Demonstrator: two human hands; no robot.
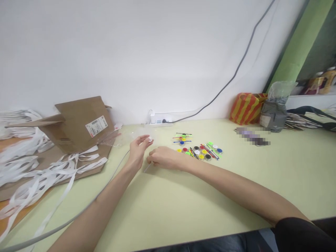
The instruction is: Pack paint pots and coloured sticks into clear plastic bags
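My left hand (138, 149) is raised a little above the pale green table (236, 196), and its fingertips pinch a small white piece (150, 139). My right hand (163, 158) rests knuckles-up on the table just right of it, fingers curled down onto a small clear flat piece (147, 168). To the right of both hands lies a cluster of small coloured paint pots (202, 152) and thin coloured sticks (183, 137).
A brown cardboard box (78, 126) lies on its side at the left, with white strips (39, 164) spilling around it. A grey cable (78, 213) crosses the table. A power strip (160, 121) sits by the wall; a striped bag (246, 108) and grey bag (274, 112) stand far right.
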